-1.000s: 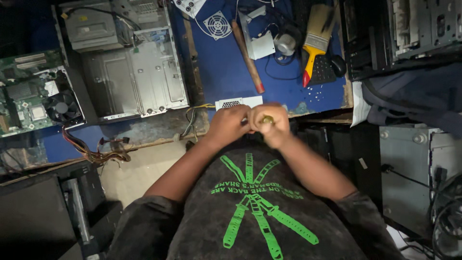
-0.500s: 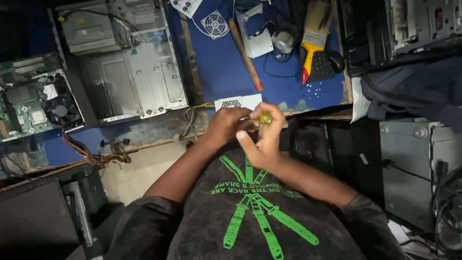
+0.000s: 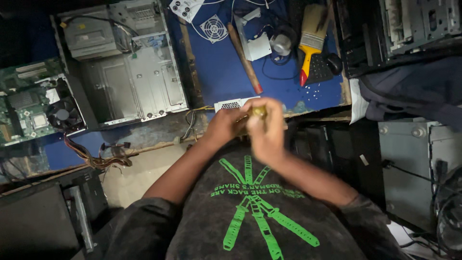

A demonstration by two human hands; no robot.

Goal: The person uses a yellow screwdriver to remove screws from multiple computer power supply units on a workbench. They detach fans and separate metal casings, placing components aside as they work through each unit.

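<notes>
Your left hand (image 3: 225, 126) and right hand (image 3: 266, 131) meet just above your chest at the near edge of the desk (image 3: 216, 77), both closed around a small yellowish part (image 3: 259, 111) that shows only at the fingertips; motion blur hides its exact shape. Judge it as light, stiff and easily dropped: pinch it by its sides with the fingertips rather than the palm. Farther across the desk lie a wooden handle (image 3: 244, 58), a yellow-handled brush (image 3: 312, 36), a small fan (image 3: 213, 29) and, toward the left edge, an open computer case (image 3: 130, 77).
</notes>
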